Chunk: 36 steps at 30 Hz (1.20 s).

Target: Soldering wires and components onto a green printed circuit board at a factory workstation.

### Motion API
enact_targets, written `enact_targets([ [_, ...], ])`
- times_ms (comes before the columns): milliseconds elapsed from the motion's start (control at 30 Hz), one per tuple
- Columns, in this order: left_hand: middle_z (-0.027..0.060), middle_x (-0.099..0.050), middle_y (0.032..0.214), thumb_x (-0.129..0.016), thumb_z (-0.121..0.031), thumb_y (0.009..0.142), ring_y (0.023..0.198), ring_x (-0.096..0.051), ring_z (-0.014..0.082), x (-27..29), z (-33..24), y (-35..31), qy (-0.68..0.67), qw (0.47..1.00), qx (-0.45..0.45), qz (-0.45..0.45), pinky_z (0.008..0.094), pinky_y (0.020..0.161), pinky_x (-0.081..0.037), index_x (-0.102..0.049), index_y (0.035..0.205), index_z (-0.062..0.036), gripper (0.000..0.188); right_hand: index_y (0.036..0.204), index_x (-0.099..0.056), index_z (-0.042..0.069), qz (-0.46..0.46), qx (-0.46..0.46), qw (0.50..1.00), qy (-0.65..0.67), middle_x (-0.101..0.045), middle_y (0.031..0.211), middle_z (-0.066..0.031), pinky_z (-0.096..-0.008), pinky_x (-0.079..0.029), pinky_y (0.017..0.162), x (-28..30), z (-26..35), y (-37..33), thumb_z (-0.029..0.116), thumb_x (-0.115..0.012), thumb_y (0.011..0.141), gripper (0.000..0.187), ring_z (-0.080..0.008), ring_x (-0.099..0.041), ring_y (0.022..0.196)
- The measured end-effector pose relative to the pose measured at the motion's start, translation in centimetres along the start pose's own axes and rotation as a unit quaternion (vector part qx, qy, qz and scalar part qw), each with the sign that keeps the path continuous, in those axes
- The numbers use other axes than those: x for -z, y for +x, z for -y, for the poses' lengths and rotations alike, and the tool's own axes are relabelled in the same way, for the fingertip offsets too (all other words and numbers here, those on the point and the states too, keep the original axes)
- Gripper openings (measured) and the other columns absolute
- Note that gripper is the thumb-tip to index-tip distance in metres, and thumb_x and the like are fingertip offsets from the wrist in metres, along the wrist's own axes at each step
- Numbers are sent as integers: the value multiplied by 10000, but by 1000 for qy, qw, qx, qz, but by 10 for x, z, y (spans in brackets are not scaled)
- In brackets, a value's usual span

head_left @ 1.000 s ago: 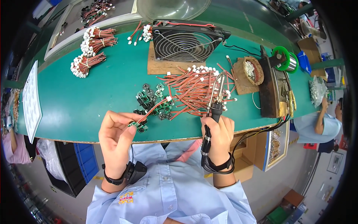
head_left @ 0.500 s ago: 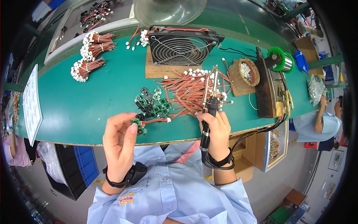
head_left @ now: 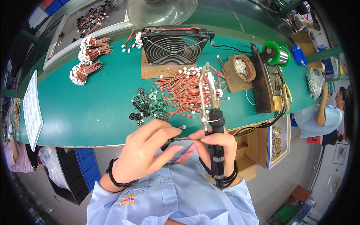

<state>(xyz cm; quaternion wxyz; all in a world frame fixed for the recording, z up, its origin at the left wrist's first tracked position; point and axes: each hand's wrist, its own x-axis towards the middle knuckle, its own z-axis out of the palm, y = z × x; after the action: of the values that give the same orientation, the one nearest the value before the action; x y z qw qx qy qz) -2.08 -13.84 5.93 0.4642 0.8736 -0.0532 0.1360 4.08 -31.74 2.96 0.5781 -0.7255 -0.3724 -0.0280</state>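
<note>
My right hand grips a soldering iron, fingers wrapped tight around its black handle. Its long axis runs almost straight away from me: the handle's end sits low against my shirt, and the metal tip points out over the green table toward the black fan. My left hand pinches something small just at the table's near edge, thumb and forefinger closed together on it, touching the fingertips of my right hand. A short wire with a white plug sticks out above that pinch. What exactly sits between my fingers I cannot make out; my fingers cover nearly all of it.

Beyond the iron's tip lies a loose heap of red and black wires, and left of that a cluster of small green circuit boards. The iron's cord drops below my wrist and is lost against my sleeve. The fan's far side is cut into by a clear dome behind it.
</note>
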Motion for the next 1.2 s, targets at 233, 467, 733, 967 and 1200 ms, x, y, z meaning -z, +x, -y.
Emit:
enact_targets([
  [233,84,-614,798,-659,25,672,679,-567,259,4,4,-12,73,995,-43,44,341,598,-451,-627,843,-24,181,1012,-532,77,35,33,999,8,-636,787,-75,-306,-476,645,-10,0,3,-71,-711,647,432,-205,-608,679],
  [467,85,-610,774,-639,27,693,671,-563,259,4,3,-14,73,997,-26,27,335,599,-445,-620,825,-23,142,1043,-569,89,10,-1,1000,26,-618,752,-36,-303,-450,625,-13,0,-5,-12,-694,632,441,-204,-580,621],
  [733,82,-601,774,-507,-61,881,700,-561,158,2,21,-10,-269,927,225,135,296,641,-433,-603,835,3,124,1040,-587,107,8,141,987,-82,-637,822,-43,-306,-451,624,-9,-4,4,61,-694,673,385,-182,-590,638],
  [967,69,-557,731,-549,-122,890,636,-524,173,-1,26,-12,-335,889,268,159,285,590,-425,-561,800,1,153,968,-597,149,77,146,974,-154,-675,914,-62,-347,-455,747,-4,0,0,-2,-718,639,382,-238,-644,794],
  [1200,56,-518,743,-634,-43,708,640,-516,236,-8,16,-5,40,996,-40,66,313,583,-422,-580,806,-41,112,1010,-593,124,-16,62,997,-44,-640,802,-12,-341,-431,724,-13,-9,-1,17,-702,660,382,-155,-580,661],
])
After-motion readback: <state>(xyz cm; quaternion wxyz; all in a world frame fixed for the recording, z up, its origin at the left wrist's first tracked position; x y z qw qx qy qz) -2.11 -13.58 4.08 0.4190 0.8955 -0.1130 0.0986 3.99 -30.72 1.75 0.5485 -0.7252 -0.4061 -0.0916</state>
